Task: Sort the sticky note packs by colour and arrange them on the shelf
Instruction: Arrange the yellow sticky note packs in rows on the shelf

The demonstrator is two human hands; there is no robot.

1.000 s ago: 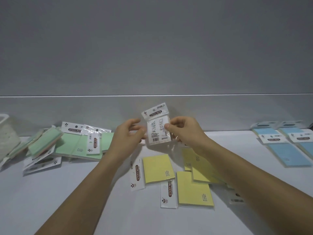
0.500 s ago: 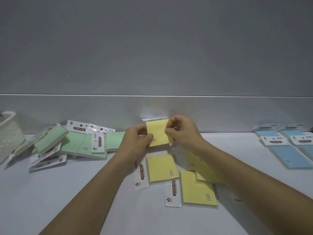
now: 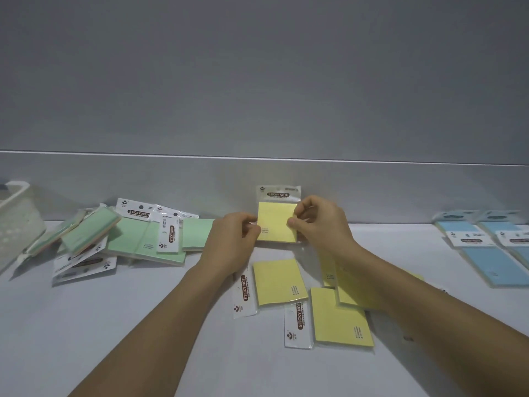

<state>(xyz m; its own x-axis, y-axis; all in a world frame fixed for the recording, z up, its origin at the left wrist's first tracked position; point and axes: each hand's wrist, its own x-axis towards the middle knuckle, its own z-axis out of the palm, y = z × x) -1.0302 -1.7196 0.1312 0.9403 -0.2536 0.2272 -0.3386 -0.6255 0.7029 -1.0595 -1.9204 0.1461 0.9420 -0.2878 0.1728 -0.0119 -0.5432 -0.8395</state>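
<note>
I hold one yellow sticky note pack point(image 3: 277, 224) upright in front of the back wall, its white header on top and its yellow face toward me. My left hand point(image 3: 232, 239) pinches its left edge and my right hand point(image 3: 317, 222) pinches its right edge. Below it, several more yellow packs point(image 3: 279, 280) lie flat on the white shelf point(image 3: 114, 325); one point(image 3: 342, 318) sits nearest me. A loose pile of green packs point(image 3: 143, 239) lies to the left. Blue packs point(image 3: 492, 250) lie in a row at the far right.
A white perforated basket point(image 3: 17, 222) stands at the far left edge. The grey back wall point(image 3: 257, 184) rises directly behind the packs. Bare shelf surface stretches in front of the green pile.
The held pack has turned from its printed white back to its yellow front, and now stands upright with the header on top. Both hands have kept their grip on it.
</note>
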